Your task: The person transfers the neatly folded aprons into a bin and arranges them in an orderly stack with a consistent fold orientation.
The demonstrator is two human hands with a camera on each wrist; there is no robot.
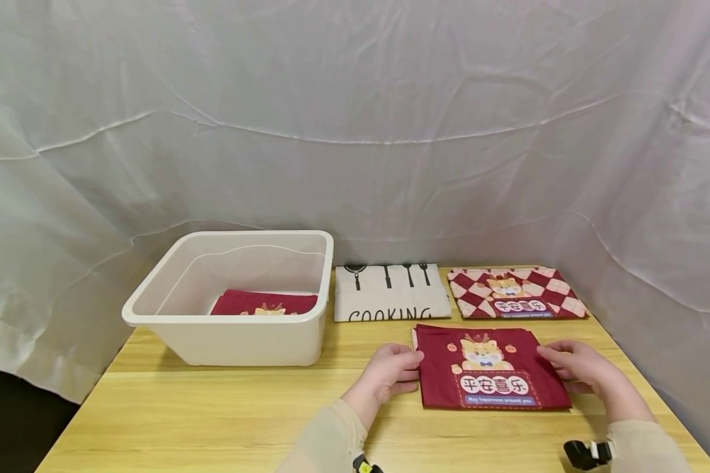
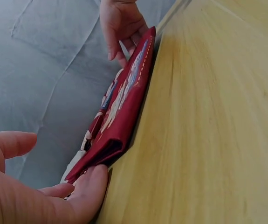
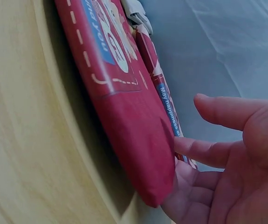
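Dark red folded cloth [image 1: 490, 369] printed with a cartoon animal lies flat on the wooden desk [image 1: 225, 414], lower centre-right of the frame, its long axis running left to right. The left hand [image 1: 389, 373] rests at its left edge and the right hand [image 1: 574, 366] at its right edge, fingers loosely extended and touching the fabric, neither visibly pinching; both sit equally close. Behind lie a white "COOKING" cloth [image 1: 389, 292] and a checked red cloth [image 1: 516, 293]; a white bin [image 1: 236, 299] at left holds another red cloth [image 1: 264, 303].
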